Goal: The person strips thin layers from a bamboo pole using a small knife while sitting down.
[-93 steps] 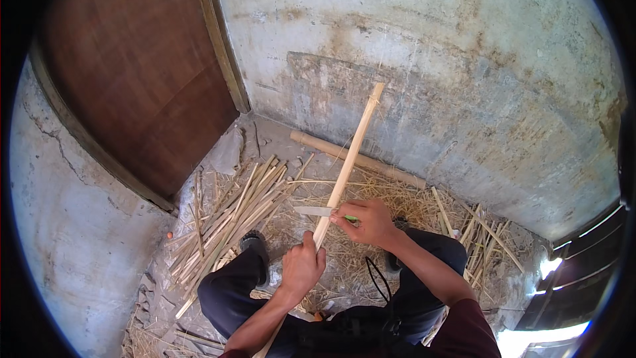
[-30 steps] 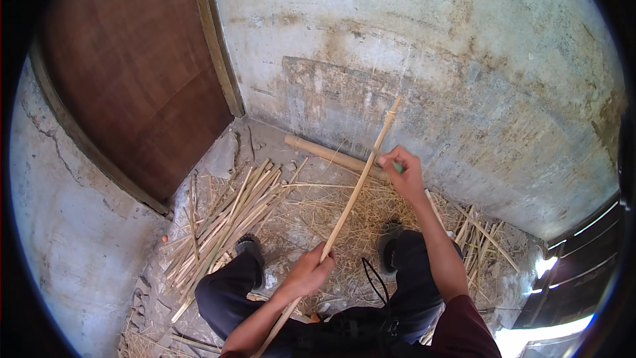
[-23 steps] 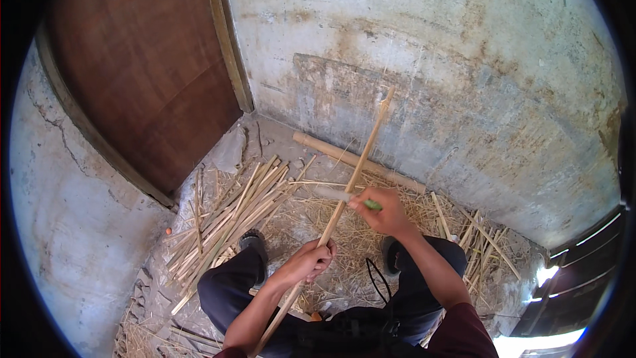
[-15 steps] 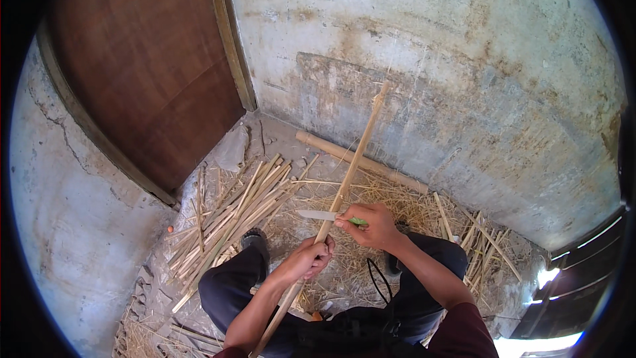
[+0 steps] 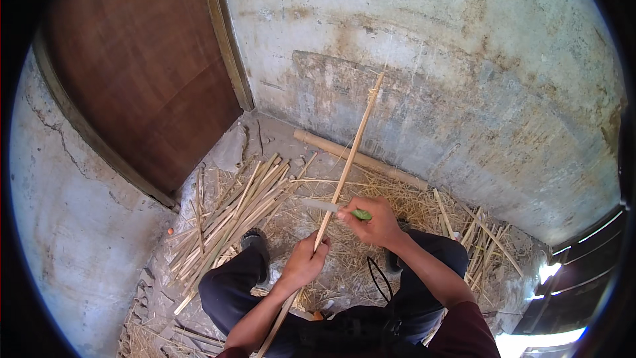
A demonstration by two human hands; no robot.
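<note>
Pale wood strip (image 5: pixel 352 155) slants up over straw (image 5: pixel 397 190) toward the wall (image 5: pixel 450 106), lower end cut off at bottom edge. Left hand (image 5: pixel 305 260) wrapped round it, hiding that stretch. Right hand (image 5: pixel 375 221) clutches green-handled knife (image 5: pixel 321 205), handle part covered; blade blurred across strip, contact unclear. Left shoe (image 5: pixel 256 244) partly hidden.

A long wooden stick (image 5: pixel 361 126) is gripped near its middle by the left hand (image 5: pixel 306 262). A knife (image 5: pixel 320 205) with green handle is held by the right hand (image 5: pixel 373 222), its blurred blade crossing the stick. On the left, many sticks (image 5: pixel 232 219) are piled; a thick pole (image 5: pixel 391 171) is laid along the far wall (image 5: pixel 464 93).
</note>
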